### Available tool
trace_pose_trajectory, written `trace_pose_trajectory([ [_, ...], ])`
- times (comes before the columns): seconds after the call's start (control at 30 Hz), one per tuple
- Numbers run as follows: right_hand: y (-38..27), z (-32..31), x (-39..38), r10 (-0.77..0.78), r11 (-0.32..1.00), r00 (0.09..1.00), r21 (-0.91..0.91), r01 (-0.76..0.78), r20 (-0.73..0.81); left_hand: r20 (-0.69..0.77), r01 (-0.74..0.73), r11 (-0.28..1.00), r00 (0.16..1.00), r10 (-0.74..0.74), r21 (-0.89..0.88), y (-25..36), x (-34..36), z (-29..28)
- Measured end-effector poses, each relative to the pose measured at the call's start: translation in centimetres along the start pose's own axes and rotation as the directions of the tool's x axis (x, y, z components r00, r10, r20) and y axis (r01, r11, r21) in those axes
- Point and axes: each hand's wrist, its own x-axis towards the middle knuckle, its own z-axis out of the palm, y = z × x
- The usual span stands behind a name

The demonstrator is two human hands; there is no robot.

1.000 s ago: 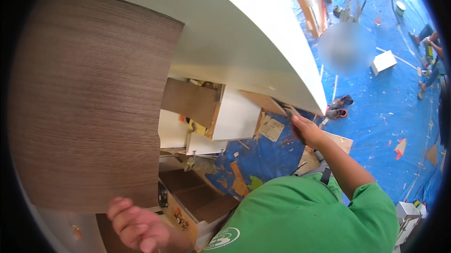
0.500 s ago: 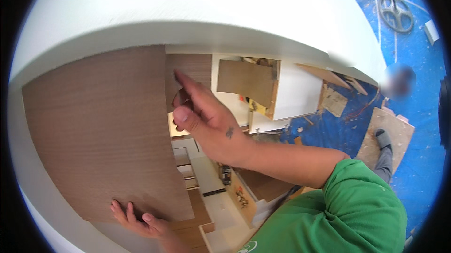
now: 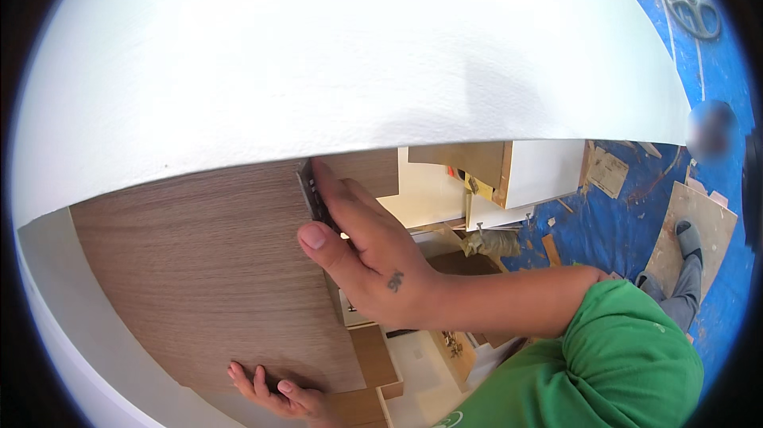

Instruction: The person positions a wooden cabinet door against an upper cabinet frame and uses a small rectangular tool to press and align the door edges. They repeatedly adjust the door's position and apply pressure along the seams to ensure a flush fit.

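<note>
A large brown wood-grain panel (image 3: 214, 269) stands in front of me, below a white wall or soffit (image 3: 318, 46). My left hand (image 3: 278, 396) rests against the panel near its lower edge, fingers spread. At the panel's right edge is my right hand (image 3: 381, 269), fingers stretched upward and thumb apart. Its index finger lies along a narrow grey strip with light spots (image 3: 312, 189), whose kind I cannot make out. The other fingers are mostly hidden behind the hand.
Behind the hand stand open cabinets with a white panel (image 3: 544, 174). A blue sheet (image 3: 572, 225) with scraps covers the floor. Another person's leg (image 3: 685, 285) is on a board (image 3: 715, 221) at right. A grey metal object with rings (image 3: 691, 7) lies at top right.
My right hand has come up to the panel's right edge, and the grey strip now shows beside its fingers. The view has shifted; my left hand stays on the panel.
</note>
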Motion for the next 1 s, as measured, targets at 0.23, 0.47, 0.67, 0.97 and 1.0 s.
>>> trace_pose_trajectory([
  [0.23,-0.3,-0.4,-0.1,0.067,0.996,0.998,0.061,-0.067,0.014,0.003,-0.002,1.0,1.0,0.002,0.023,0.0,-0.2,-0.5],
  [0.47,-0.4,-1.0,0.2,0.078,0.99,0.995,0.11,-0.085,0.061,-0.006,0.031,0.999,1.0,-0.031,0.038,1.9,0.7,0.0],
  [0.67,-0.4,-0.8,0.7,0.064,0.993,0.998,0.098,-0.067,0.028,-0.028,0.03,0.998,0.999,-0.029,0.055,1.6,0.9,0.1],
  [0.97,0.7,-0.7,1.4,0.089,0.979,0.995,0.181,-0.094,0.036,-0.023,-0.002,0.999,1.0,0.003,0.043,0.6,0.3,0.2],
  [1.0,0.6,-0.6,1.4,0.092,0.979,0.995,0.181,-0.098,0.043,-0.018,-0.011,0.999,1.0,0.012,0.045,0.2,0.2,0.0],
])
